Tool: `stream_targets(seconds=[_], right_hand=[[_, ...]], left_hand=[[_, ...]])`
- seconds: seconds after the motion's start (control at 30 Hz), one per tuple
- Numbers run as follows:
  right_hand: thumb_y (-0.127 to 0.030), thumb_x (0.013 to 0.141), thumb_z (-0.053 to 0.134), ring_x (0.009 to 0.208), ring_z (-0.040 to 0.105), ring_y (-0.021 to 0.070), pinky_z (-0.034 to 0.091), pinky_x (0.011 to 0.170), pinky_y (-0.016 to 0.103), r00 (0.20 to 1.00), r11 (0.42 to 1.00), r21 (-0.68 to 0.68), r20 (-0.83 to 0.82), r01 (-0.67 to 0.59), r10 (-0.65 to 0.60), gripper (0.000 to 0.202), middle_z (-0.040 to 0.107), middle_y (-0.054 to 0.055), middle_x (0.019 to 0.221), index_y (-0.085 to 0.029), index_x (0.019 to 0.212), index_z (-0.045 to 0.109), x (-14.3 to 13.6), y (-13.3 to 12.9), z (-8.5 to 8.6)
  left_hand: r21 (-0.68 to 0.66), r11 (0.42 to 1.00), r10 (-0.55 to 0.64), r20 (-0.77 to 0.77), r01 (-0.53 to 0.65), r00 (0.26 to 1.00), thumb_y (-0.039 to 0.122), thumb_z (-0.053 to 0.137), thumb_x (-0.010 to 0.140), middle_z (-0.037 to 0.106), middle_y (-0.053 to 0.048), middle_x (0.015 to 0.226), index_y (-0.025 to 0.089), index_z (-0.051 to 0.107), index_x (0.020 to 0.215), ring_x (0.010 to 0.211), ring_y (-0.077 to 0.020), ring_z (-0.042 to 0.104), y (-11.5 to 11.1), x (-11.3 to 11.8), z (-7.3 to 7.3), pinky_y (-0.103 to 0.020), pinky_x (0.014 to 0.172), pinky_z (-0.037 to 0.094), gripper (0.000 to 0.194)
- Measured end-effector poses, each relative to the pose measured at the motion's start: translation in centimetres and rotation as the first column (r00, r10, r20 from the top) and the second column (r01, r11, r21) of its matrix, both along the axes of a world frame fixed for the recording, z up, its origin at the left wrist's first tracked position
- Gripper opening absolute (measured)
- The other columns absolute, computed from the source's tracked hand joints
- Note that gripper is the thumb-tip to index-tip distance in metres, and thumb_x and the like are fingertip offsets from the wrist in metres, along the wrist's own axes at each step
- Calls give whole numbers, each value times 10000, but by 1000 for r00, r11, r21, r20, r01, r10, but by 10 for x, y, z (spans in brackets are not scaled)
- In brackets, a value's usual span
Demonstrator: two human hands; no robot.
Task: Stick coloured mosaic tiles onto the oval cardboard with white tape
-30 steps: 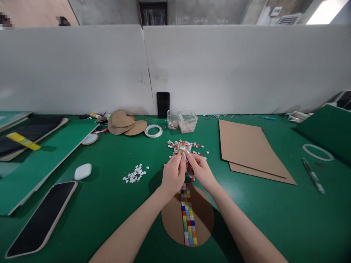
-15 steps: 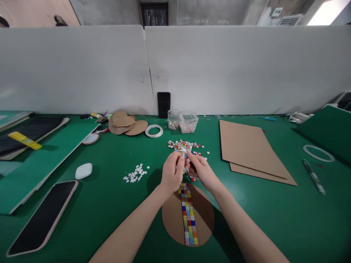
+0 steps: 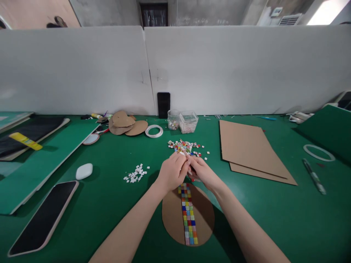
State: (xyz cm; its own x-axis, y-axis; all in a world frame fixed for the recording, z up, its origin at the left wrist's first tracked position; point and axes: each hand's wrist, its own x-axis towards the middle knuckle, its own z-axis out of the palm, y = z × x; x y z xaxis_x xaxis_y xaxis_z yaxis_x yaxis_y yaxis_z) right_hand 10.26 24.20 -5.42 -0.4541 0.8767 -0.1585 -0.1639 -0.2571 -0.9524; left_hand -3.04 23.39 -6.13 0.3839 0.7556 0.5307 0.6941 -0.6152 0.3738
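My left hand and my right hand meet at their fingertips, both closed in a pinch. A small mosaic tile was visible between them a moment ago; the fingers now mostly hide it. Just beyond them lies a heap of loose, mixed-colour mosaic tiles, partly covered by my hands. Below my wrists is a round cardboard disc. Down its middle runs a strip of colourful square tiles, three across at the near end. To the left of my hands is a small scatter of white pieces.
A clear cup and a clear square box stand behind the heap. Cardboard sheets and a pen lie right. At left are a phone, a white case and cardboard discs. A partition closes the back.
My fingers have drawn closer together and curled over the small tile, which showed between them before. My left hand has turned so its back faces up more. The disc is unmoved.
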Motion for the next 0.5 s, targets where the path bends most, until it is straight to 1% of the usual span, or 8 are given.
stream_targets(seconds=[0.13,0.27,0.37,0.5], right_hand=[[-569,737,528,315,197,38,128,316,184,999,999,-18,9,34,-34,473,270,-106,380,-198,492,367,-3,0,-1],[-565,733,532,314,192,38,131,317,184,998,998,-29,17,55,-54,471,260,-109,373,-199,489,361,-5,-1,-1],[-552,748,520,309,202,40,130,315,185,998,998,-35,29,56,-55,465,268,-105,366,-198,487,368,-5,-1,1],[-550,744,528,292,215,38,120,304,186,996,996,-39,43,75,-73,464,267,-106,359,-199,482,373,-6,-2,2]], left_hand=[[108,991,92,-94,-82,991,214,303,906,496,-17,632,207,411,671,632,-169,467,-1,3,-4,-267,552,319,258],[133,981,151,-89,-138,984,203,300,910,503,-21,624,204,413,671,629,-171,485,-2,5,-6,-270,553,326,264],[77,986,150,-42,-147,988,214,280,918,505,-14,616,206,407,666,608,-162,492,-3,6,-5,-265,554,337,282],[-72,990,129,66,-124,989,226,264,923,515,-5,625,203,419,692,595,-151,501,-2,5,-7,-258,558,364,279]])
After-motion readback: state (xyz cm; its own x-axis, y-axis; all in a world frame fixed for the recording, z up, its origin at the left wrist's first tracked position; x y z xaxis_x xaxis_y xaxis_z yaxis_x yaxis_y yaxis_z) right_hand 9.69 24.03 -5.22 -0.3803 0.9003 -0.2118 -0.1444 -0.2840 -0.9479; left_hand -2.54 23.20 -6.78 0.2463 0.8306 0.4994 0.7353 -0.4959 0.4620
